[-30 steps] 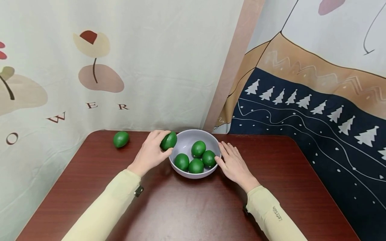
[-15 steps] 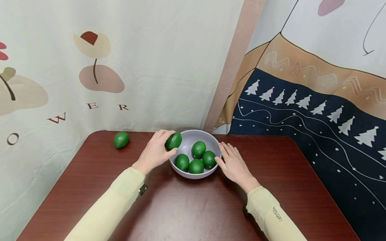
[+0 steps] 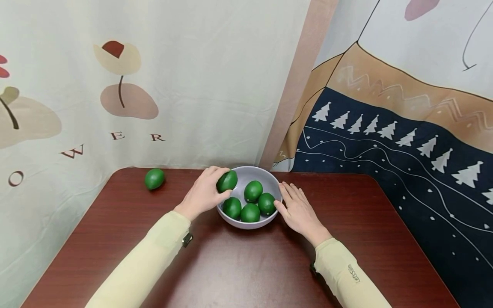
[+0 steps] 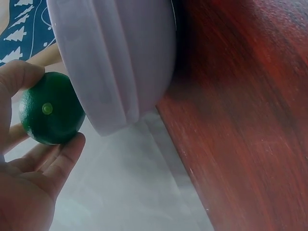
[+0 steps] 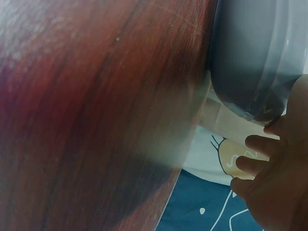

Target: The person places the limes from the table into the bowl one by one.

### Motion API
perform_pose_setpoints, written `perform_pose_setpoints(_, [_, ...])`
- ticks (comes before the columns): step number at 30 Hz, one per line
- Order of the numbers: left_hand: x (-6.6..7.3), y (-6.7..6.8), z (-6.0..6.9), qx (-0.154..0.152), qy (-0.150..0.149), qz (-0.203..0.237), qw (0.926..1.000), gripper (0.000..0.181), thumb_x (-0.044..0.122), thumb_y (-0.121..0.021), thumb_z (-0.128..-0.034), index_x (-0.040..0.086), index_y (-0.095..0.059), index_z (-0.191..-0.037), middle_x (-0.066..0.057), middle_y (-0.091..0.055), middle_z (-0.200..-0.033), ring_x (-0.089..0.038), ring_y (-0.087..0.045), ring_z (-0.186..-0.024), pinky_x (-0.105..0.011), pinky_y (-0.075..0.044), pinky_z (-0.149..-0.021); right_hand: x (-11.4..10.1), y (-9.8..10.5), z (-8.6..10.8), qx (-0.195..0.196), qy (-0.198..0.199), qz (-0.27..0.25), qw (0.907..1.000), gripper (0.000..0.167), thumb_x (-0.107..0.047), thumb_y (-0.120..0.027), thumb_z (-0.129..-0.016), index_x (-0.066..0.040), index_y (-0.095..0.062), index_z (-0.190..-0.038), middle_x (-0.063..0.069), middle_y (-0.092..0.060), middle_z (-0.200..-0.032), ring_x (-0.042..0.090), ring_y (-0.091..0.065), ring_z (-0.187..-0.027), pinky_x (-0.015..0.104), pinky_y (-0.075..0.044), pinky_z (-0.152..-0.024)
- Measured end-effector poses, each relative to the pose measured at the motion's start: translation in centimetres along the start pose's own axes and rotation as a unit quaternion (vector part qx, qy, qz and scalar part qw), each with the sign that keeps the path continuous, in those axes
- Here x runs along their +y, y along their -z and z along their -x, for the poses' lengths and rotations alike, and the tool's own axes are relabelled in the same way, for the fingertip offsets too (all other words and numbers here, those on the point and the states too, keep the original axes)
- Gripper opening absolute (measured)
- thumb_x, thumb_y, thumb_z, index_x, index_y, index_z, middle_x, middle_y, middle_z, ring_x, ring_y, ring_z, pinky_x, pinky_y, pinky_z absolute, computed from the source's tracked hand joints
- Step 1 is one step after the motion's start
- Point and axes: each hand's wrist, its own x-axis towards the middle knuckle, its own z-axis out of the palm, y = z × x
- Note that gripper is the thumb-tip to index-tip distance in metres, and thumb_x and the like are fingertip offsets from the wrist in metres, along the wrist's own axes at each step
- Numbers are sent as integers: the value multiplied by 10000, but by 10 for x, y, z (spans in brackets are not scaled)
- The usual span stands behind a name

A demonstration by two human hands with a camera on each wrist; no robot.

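My left hand [image 3: 204, 192] pinches a green lime [image 3: 227, 182] between thumb and fingers, over the left rim of a pale lavender bowl [image 3: 247, 225]. In the left wrist view that lime [image 4: 52, 108] shows its stem end, close beside the outer wall of the bowl [image 4: 130, 57]. Several more limes [image 3: 250, 212] lie inside the bowl. At the bowl's right side, my right hand [image 3: 298, 209] rests against the rim with its fingers fairly straight. The right wrist view has this hand [image 5: 274, 168] partly dark, near the bowl [image 5: 255, 53].
One lime [image 3: 155, 179] lies at the back left of the dark red-brown wooden table [image 3: 239, 269]. A pale curtain [image 3: 208, 85] with printed flowers hangs behind the table. A navy cloth with white trees [image 3: 369, 149] hangs at the right.
My left hand has moved right with the lime, from beside the bowl's left rim to over it. The right hand and the other limes have stayed in place.
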Motion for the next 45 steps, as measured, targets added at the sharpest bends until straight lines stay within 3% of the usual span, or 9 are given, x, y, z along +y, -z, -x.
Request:
perform_pose_setpoints(9, [2,-6,-7,-337,-53,-140,9993,549,225,-784,-849,82,-639,-1359,-115,-624,-1262,-291,-565,-1155,-455,-540,-923,-1,1,1,-52,-38,-21,10000,634,-408,-487,-1083,-24,-399,-1580,185,-401,-1622,414,-315,-1523,571,-226,-1250])
perform_pose_setpoints(19, [3,-13,-11,-553,-149,-288,9979,518,209,-789,-832,88,-650,-1316,-118,-619,-1160,-285,-572,-1058,-445,-544,-866,0,0,0,-6,-15,-41,10000,635,-407,-496,-1080,-28,-402,-1580,185,-409,-1617,430,-337,-1508,574,-229,-1249])
perform_pose_setpoints(39, [5,-18,-26,-1063,-180,-524,9928,528,202,-777,-856,62,-635,-1345,-143,-609,-1208,-291,-572,-1069,-427,-541,-895,-2,1,0,-58,-89,-129,9999,638,-404,-495,-1081,-31,-389,-1587,183,-397,-1625,418,-325,-1518,570,-217,-1253])
perform_pose_setpoints(45, [8,-18,-32,-1385,-147,-607,9884,536,206,-765,-874,55,-618,-1367,-148,-611,-1260,-288,-571,-1095,-425,-533,-918,-3,1,1,-57,-92,-140,9998,635,-402,-488,-1083,-24,-392,-1584,186,-396,-1625,402,-306,-1530,570,-219,-1253])
